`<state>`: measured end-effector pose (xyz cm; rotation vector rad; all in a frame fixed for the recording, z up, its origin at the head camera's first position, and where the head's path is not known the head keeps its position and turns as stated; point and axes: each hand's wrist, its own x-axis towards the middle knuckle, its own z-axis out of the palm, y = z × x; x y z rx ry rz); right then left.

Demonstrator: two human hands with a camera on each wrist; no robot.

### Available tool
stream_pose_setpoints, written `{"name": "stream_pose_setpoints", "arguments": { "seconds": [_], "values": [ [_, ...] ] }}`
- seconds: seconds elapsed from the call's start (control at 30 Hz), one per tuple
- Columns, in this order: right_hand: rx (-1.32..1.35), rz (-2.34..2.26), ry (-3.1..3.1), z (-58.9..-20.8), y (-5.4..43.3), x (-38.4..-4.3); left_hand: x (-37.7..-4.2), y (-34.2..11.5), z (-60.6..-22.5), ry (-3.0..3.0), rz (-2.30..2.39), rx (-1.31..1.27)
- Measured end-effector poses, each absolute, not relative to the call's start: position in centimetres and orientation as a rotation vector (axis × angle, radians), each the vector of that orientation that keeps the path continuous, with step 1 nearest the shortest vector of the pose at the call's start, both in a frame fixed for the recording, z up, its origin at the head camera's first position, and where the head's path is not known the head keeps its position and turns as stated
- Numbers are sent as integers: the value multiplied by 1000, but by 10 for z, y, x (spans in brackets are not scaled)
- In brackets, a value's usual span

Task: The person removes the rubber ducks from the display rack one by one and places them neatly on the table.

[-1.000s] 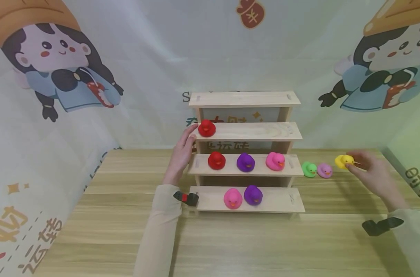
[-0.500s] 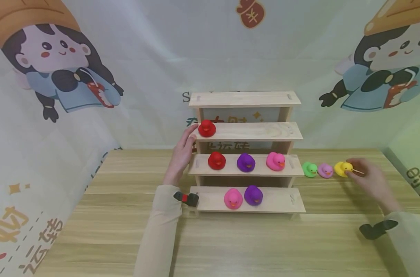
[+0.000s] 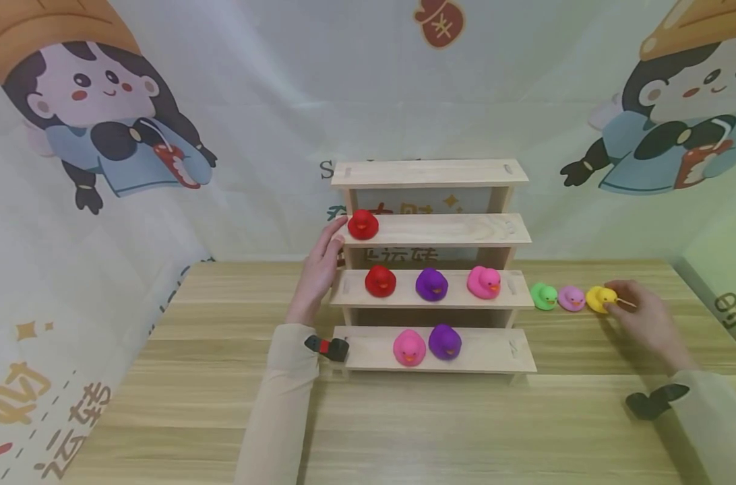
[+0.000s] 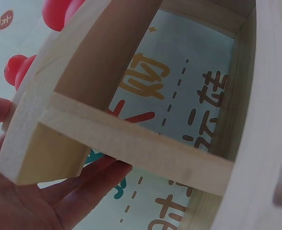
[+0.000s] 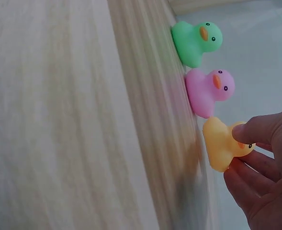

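Observation:
My right hand (image 3: 650,316) pinches a yellow rubber duck (image 3: 601,300) between thumb and fingers, low over the table right of the rack. In the right wrist view the thumb covers part of the head of the yellow duck (image 5: 219,143). A light purple duck (image 3: 571,298) and a green duck (image 3: 544,296) sit in line to its left. My left hand (image 3: 316,269) grips the left end of a four-tier wooden rack (image 3: 453,231), beside a red duck (image 3: 362,225) on the second tier from the top. In the left wrist view its fingers (image 4: 100,184) reach behind the board's end.
On the third tier stand a red duck (image 3: 380,281), a purple duck (image 3: 431,285) and a pink duck (image 3: 484,283). The bottom tier holds another pink duck (image 3: 409,348) and another purple duck (image 3: 445,342). A printed cloth (image 3: 271,135) hangs behind the wooden table (image 3: 210,404).
My right hand has lowered the yellow duck to the table beside the light purple one, moving slightly left and toward me. The left hand keeps its hold on the rack.

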<state>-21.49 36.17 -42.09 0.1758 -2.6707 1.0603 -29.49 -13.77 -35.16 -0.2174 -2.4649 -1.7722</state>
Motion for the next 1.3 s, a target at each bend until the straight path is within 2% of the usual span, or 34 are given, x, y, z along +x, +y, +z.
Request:
{"name": "stream_pose_setpoints", "arguments": {
  "seconds": [0.7, 1.3],
  "values": [
    [159, 1050, -2667, -427, 361, -213, -295, -137, -351, -2473, -1776, -196],
    [259, 939, -2555, -387, 324, -211, -295, -138, -352, -2470, -1754, -214]
  ]
}}
